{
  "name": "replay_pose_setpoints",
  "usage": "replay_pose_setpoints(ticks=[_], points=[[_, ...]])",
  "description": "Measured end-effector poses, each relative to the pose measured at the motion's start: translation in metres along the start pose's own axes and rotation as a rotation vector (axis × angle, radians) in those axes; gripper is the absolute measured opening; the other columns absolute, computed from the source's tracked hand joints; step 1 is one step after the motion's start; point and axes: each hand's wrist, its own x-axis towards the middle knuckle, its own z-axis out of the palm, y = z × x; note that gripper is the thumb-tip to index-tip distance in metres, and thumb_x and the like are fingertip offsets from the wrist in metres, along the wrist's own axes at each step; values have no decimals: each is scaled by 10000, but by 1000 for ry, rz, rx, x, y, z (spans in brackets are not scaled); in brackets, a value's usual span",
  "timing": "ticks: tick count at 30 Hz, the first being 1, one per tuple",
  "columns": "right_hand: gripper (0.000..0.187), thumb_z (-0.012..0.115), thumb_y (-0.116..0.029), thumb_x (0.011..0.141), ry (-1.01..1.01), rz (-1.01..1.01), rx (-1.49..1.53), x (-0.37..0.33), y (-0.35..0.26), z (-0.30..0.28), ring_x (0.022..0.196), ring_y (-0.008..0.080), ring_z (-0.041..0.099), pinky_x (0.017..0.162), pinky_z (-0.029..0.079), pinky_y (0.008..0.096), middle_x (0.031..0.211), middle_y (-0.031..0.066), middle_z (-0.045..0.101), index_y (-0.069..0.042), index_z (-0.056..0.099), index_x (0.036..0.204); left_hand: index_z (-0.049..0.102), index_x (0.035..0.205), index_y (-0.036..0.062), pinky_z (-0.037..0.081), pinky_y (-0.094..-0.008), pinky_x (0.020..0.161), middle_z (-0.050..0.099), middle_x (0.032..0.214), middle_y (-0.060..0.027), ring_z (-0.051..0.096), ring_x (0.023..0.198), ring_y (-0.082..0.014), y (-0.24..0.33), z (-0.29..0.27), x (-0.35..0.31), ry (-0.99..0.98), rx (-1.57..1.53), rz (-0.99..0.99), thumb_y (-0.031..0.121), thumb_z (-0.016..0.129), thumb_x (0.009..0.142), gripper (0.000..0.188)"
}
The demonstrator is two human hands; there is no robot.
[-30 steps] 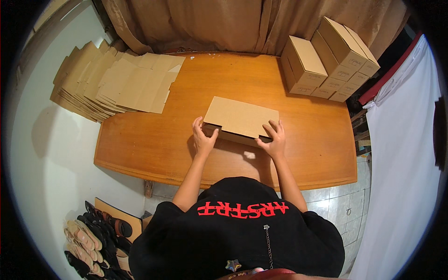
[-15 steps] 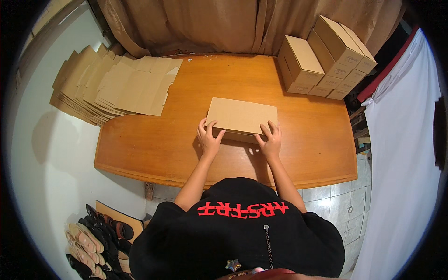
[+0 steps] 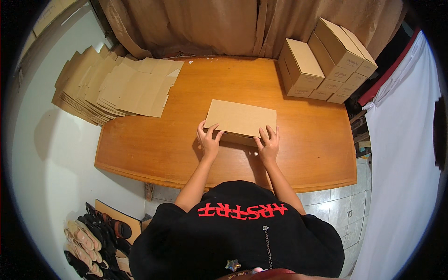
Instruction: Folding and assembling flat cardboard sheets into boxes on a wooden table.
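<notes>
A brown cardboard box (image 3: 241, 116) sits on the wooden table in front of me, its broad top panel facing up. At its near left corner is my left hand (image 3: 209, 140), fingers curled over the top edge and thumb against the front side. My right hand (image 3: 268, 143) grips the near right corner the same way, fingertips on the top panel and thumb low on the front. A dark narrow gap shows under the top panel's near edge, between the two hands. The palms hide both near corners.
Flattened cardboard sheets (image 3: 126, 86) lie in a fanned pile at the table's far left. Several closed boxes (image 3: 326, 70) stand stacked at the far right. The table's near edge (image 3: 140, 176) runs just ahead of my body. Sandals (image 3: 86, 242) are at lower left, a white cloth (image 3: 401, 140) at right.
Very little differs. Both hands keep their hold on the near corners, and the top panel's right side sits slightly nearer to me. The whole view has shifted a touch.
</notes>
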Motion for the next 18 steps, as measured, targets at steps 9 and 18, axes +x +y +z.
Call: replay_pose_setpoints(ticks=[9,18], points=[[343,689,-226,717,-65,-32,15,0,6,-7,1196,445,359,963,365,474,1185,150,516,-123,647,1041,573,1098,108,254,-470,1008,271,1343,-180,279,1234,-359,5,4,-13,-31,-22,-15,286,689,753,405],[627,643,-532,648,-332,-310,61,-13,37,-29,1265,452,244,1016,148,595,1205,129,493,-136,578,1130,-13,1400,4,74,-493,1077,-44,1444,-256,-14,1347,-375,29,48,-42,-37,-125,-394,378,653,776,987]])
